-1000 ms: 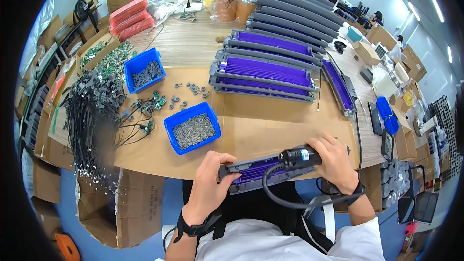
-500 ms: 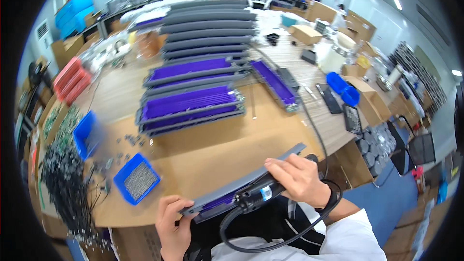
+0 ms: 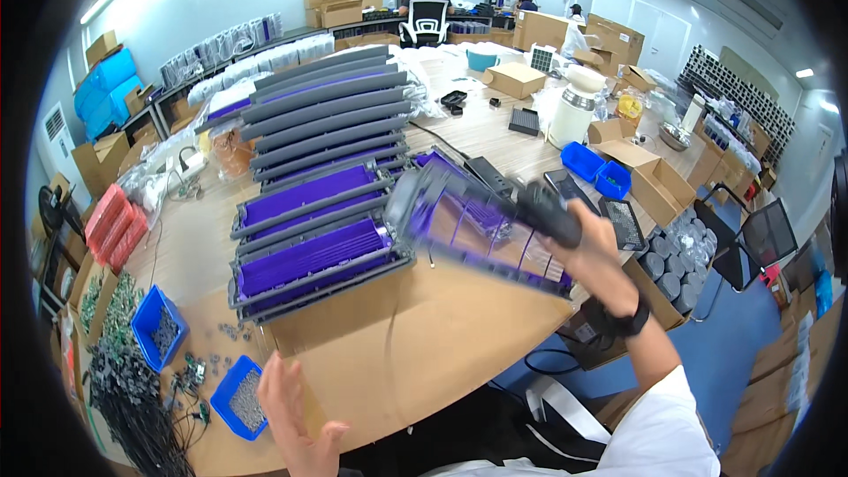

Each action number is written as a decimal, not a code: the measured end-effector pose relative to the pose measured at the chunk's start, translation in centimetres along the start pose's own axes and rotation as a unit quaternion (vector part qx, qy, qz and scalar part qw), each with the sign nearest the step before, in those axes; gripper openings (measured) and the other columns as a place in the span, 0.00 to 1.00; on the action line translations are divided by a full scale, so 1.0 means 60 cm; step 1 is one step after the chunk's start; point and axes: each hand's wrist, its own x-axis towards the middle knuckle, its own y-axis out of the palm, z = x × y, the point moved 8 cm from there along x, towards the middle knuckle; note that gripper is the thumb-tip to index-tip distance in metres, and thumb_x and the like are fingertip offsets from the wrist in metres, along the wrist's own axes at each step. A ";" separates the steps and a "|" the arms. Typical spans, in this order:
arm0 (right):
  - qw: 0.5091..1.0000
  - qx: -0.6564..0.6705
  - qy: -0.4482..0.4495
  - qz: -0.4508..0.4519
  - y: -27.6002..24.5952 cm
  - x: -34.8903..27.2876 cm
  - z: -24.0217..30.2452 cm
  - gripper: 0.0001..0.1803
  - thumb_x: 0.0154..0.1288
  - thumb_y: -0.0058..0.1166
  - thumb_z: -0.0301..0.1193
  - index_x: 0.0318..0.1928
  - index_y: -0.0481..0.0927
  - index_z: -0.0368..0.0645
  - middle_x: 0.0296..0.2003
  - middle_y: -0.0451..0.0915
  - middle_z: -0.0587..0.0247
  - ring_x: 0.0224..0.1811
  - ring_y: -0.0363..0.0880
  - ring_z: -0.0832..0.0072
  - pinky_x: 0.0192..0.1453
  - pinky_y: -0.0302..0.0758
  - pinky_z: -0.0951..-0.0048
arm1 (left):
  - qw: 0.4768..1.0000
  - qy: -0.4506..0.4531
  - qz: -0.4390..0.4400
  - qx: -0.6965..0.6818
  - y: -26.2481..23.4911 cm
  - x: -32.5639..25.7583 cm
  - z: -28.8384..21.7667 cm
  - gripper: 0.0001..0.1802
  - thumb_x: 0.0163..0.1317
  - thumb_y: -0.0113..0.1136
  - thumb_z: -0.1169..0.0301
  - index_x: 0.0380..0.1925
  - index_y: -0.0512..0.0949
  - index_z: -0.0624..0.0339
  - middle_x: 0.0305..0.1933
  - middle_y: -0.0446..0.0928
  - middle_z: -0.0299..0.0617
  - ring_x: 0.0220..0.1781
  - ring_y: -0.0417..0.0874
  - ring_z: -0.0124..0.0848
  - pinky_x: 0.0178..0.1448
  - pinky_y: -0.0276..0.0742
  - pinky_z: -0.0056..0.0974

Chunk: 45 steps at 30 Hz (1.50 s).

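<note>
The left hand, open near the blue box, held nothing, so the right hand seemed to grip both black tool and purple frame

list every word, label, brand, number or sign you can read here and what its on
No text can be read anywhere in this view.
Black handheld tool in the right hand: blurred, no lettering readable.
Black wristband: no figures readable.
Cardboard box at the back: any marks are too small to read.
</note>
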 end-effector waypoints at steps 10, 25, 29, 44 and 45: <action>0.975 -0.047 0.179 0.126 0.151 0.196 -0.201 0.18 0.44 0.59 0.35 0.35 0.83 0.34 0.29 0.82 0.44 0.32 0.84 0.57 0.36 0.77 0.56 | 0.973 -0.060 0.148 0.168 0.023 -0.061 0.087 0.24 0.66 0.59 0.77 0.62 0.69 0.64 0.58 0.73 0.47 0.58 0.77 0.38 0.61 0.73 0.38; 0.990 -0.034 0.140 0.002 0.200 0.250 -0.090 0.11 0.53 0.48 0.24 0.38 0.77 0.34 0.37 0.81 0.35 0.42 0.80 0.39 0.45 0.77 0.44 | 0.965 0.037 0.097 0.241 0.037 -0.056 0.059 0.15 0.61 0.62 0.80 0.49 0.77 0.71 0.48 0.77 0.51 0.47 0.81 0.42 0.51 0.78 0.39; 0.999 -0.014 0.038 0.001 0.186 0.208 0.029 0.23 0.50 0.63 0.37 0.44 0.73 0.38 0.32 0.80 0.39 0.38 0.80 0.43 0.42 0.75 0.50 | 0.975 -0.023 0.077 0.207 0.008 -0.066 0.082 0.15 0.61 0.62 0.80 0.49 0.78 0.69 0.50 0.77 0.50 0.48 0.81 0.40 0.53 0.78 0.38; 0.931 -0.043 -0.342 0.120 0.315 0.049 0.347 0.19 0.50 0.60 0.20 0.44 0.71 0.41 0.35 0.81 0.54 0.43 0.80 0.55 0.41 0.78 0.55 | 0.993 -0.016 0.055 0.104 -0.002 -0.078 0.110 0.15 0.58 0.64 0.79 0.46 0.80 0.64 0.46 0.78 0.48 0.40 0.82 0.39 0.41 0.80 0.37; 0.933 -0.041 -0.340 0.115 0.313 0.049 0.344 0.18 0.50 0.59 0.20 0.43 0.71 0.42 0.35 0.81 0.54 0.43 0.81 0.56 0.41 0.78 0.56 | 0.992 0.004 0.054 0.111 -0.003 -0.076 0.108 0.15 0.58 0.64 0.78 0.46 0.80 0.64 0.46 0.78 0.47 0.39 0.82 0.38 0.41 0.79 0.36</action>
